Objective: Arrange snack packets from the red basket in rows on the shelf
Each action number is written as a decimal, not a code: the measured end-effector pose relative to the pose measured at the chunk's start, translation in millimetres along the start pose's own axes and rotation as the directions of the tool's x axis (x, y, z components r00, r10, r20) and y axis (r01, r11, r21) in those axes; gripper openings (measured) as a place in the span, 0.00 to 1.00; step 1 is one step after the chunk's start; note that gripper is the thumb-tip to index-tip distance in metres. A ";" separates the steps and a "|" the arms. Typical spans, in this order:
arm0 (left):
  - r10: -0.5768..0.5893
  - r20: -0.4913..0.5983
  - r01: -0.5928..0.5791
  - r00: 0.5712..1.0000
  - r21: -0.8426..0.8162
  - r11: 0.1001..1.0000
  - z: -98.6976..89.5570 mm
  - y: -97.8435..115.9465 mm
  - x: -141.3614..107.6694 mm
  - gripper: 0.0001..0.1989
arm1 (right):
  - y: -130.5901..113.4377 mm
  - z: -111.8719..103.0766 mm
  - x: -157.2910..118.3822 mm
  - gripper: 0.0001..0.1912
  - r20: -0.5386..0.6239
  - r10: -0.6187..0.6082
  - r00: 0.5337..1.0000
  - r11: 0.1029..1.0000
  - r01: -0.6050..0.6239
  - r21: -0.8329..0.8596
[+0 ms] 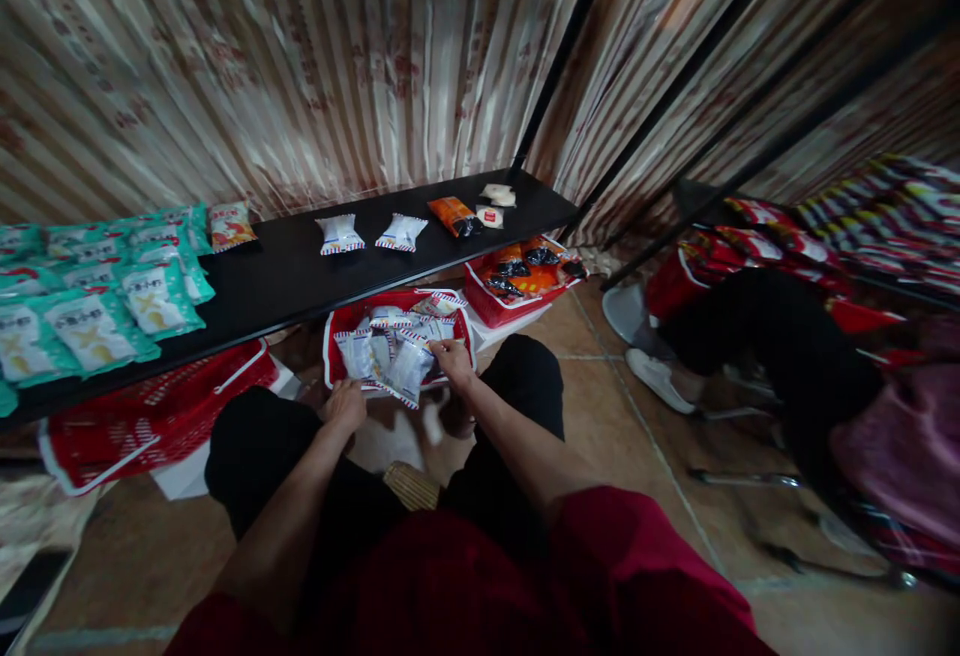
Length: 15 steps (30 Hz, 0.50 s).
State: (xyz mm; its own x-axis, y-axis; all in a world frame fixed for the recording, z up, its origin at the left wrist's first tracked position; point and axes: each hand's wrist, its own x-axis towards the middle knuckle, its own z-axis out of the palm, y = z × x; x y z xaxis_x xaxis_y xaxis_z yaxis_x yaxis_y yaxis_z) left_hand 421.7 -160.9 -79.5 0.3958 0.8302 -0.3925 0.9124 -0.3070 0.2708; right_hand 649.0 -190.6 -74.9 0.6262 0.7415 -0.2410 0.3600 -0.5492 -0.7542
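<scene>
In front of my knees a red basket [330, 341] with a white rim holds several white snack packets [409, 366] with striped edges. My right hand [456, 366] reaches over the basket's right side, its fingers closed at the edge of one such packet. My left hand [345, 406] is closed at the basket's near left corner, apparently around the rim; its fingertips are hidden. Two more white packets, a left one [340, 234] and a right one [401, 232], lie apart on the black shelf [292, 286] above the basket.
Teal snack bags [97, 321] crowd the shelf's left end, beside an orange-white bag [231, 226]. An orange packet [454, 217] and small white packets [495, 204] lie further right. Red baskets stand left [165, 416] and right [491, 311]. A seated person [787, 356] is at the right.
</scene>
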 end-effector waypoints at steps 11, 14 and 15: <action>-0.064 0.081 0.056 0.995 0.100 0.993 -3.7 2.9 -3.7 0.14 | 5.2 5.7 -4.5 0.18 0.072 0.005 0.997 1.000 -0.007 0.024; -0.052 0.135 0.037 0.989 0.113 0.993 -5.1 -1.3 -12.5 0.13 | 2.7 11.1 -6.9 0.17 0.113 -0.009 0.994 1.000 0.008 0.010; -0.041 0.152 0.023 0.988 0.116 0.993 -5.2 -2.5 -16.0 0.15 | 1.9 12.5 -7.0 0.17 0.125 -0.014 0.992 1.000 0.014 0.005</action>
State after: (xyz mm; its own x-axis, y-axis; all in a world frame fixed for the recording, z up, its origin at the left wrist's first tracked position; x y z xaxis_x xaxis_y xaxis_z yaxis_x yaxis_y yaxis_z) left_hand 412.5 -170.9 -69.3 0.3694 0.7619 -0.5320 0.9273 -0.3393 0.1581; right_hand 636.7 -192.0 -82.2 0.5297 0.7916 -0.3048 0.3654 -0.5372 -0.7602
